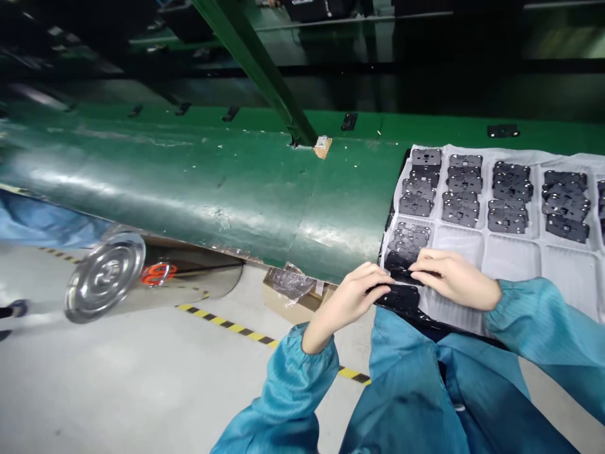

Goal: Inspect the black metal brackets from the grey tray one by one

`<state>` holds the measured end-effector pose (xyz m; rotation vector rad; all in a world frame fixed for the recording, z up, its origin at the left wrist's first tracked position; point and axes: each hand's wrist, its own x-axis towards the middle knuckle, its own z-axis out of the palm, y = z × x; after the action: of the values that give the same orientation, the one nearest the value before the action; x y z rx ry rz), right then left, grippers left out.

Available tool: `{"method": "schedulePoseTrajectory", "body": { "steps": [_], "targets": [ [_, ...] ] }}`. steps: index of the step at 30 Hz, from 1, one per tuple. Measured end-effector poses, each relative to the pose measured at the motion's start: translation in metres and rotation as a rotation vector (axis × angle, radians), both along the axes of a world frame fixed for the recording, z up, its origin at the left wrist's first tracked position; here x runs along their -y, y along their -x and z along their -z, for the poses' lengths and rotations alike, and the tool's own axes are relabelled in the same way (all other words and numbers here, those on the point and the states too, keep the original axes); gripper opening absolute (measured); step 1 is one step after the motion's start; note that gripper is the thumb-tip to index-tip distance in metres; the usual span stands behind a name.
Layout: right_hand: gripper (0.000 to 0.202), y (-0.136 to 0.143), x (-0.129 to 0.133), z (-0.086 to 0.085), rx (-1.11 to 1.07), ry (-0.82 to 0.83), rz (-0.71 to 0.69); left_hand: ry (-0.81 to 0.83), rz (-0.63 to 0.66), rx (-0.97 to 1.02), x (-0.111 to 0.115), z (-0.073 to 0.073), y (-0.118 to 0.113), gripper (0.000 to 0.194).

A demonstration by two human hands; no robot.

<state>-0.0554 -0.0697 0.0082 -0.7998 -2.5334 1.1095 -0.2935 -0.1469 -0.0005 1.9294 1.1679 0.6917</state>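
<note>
Two bare hands in teal sleeves (295,378), at the near-left corner of a tray (513,255). Tray at the right of the green bench (246,183), near edge by the wearer's blue clothing (406,403). White compartments, black rim down the left side.

Left hand (352,299): at the tray's corner. Thumb and first finger bent, tips a narrow gap apart, at the left end of a dark part (401,297). Cannot tell whether they pinch it. Right hand (456,277): in from the right, over the front row. Fingers curled, thumb and forefinger tips close together at the right side of the front-left stack (410,238); cannot tell if anything is gripped.

Dark part lies in the tray's near-left corner, just in front of that stack; detail lost in shadow. Back row: stacks (564,205) of overlapping dark plates. Front row, further right: white compartment floors showing.

Green post (258,60) slants down to the bench, tan scrap (322,149) at its foot. Loose pieces (350,122) spaced along the back strip.

Below, left: round metal stool (108,274); box (283,307) with clear plastic (290,284); yellow-black tape (229,326) across pale floor (142,378).
</note>
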Motion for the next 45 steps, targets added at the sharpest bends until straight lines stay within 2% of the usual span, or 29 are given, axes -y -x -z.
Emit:
{"method": "schedulePoseTrajectory", "body": {
  "steps": [5, 7, 10, 13, 17, 23, 29, 33, 35, 39, 42, 45],
  "targets": [
    [0.011, 0.01, 0.0, 0.008, 0.103, -0.026, 0.142, -0.039, -0.053, 0.053, -0.001, 0.0, -0.002, 0.02],
    [0.018, 0.011, 0.001, 0.009, 0.152, -0.018, 0.174, -0.036, -0.048, 0.048, -0.002, 0.0, -0.003, 0.021],
    [0.032, 0.013, 0.005, 0.006, 0.216, -0.042, 0.195, -0.017, -0.035, 0.009, -0.006, 0.0, -0.004, 0.023],
    [0.037, 0.017, 0.01, 0.0, 0.309, -0.096, 0.215, -0.033, -0.078, -0.027, -0.01, 0.0, -0.006, 0.028],
    [0.034, 0.02, 0.016, -0.008, 0.45, -0.172, 0.216, -0.078, -0.17, -0.099, -0.017, 0.003, -0.011, 0.037],
    [0.024, 0.019, 0.029, -0.008, 0.433, -0.242, 0.215, -0.081, -0.138, -0.154, -0.021, 0.004, -0.01, 0.04],
    [0.012, 0.007, 0.026, -0.003, 0.157, -0.054, 0.228, -0.106, -0.085, -0.108, -0.019, 0.001, -0.006, 0.029],
    [0.011, -0.015, 0.009, -0.006, 0.085, 0.072, 0.339, -0.107, -0.125, -0.103, -0.02, -0.001, -0.004, 0.036],
    [0.015, -0.029, -0.001, -0.01, 0.075, 0.141, 0.419, -0.105, -0.112, -0.085, -0.018, -0.003, -0.003, 0.041],
    [0.031, -0.061, -0.024, -0.016, 0.033, 0.31, 0.552, -0.06, 0.036, -0.141, -0.009, -0.006, -0.003, 0.044],
    [0.04, -0.081, -0.037, -0.014, 0.057, 0.393, 0.57, -0.022, 0.097, -0.234, -0.006, -0.004, -0.004, 0.037],
    [0.043, -0.09, -0.043, -0.005, 0.077, 0.415, 0.58, -0.014, 0.107, -0.253, -0.008, -0.001, -0.006, 0.033]
  ]
}}
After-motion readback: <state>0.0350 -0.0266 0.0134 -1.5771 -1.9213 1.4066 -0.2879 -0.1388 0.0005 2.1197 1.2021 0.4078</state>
